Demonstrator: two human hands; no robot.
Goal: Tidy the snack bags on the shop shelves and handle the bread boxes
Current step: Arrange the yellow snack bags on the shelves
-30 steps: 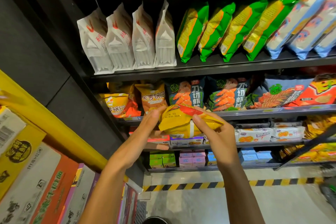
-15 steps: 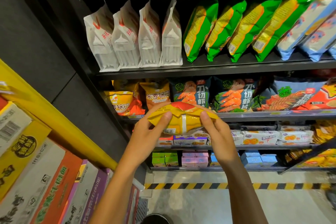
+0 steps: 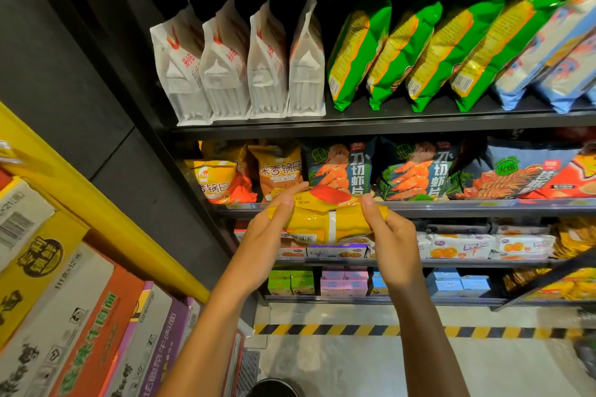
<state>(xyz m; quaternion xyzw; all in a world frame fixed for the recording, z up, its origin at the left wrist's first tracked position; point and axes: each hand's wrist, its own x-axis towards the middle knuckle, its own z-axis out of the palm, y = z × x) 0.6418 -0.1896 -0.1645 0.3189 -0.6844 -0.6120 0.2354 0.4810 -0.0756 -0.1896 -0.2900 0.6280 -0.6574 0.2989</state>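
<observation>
Head camera looked down your two bare forearms at a black metal shop shelving unit [image 3: 354, 127]. You held a crinkled yellow plastic snack bag with a red patch [image 3: 325, 219] crosswise in front of the second shelf's front edge, off every shelf. Your left hand [image 3: 267, 235] gripped its left end, thumb on top and fingers curled beneath; your right hand [image 3: 392, 235] gripped its right end the same way, so both hands were closed round the bag. Just behind it on the second shelf stood orange and yellow snack bags [image 3: 251, 174] at the left, then dark blue prawn-printed bags [image 3: 377, 171] and a red bag [image 3: 577, 177] further right. On the top shelf you had four white gusseted pouches [image 3: 238, 64] upright at the left, four green and yellow bags [image 3: 419, 55] leaning right beside them, and pale blue bags [image 3: 554, 51] at the far right. Below your hands sat white biscuit packets [image 3: 483, 245], and lower still small green, pink and blue cartons [image 3: 342, 282]. To your left lay stacked printed cardboard cases [image 3: 64, 309] under a yellow beam [image 3: 106, 216]. Yellow and black hazard tape [image 3: 354, 329] crossed the floor
</observation>
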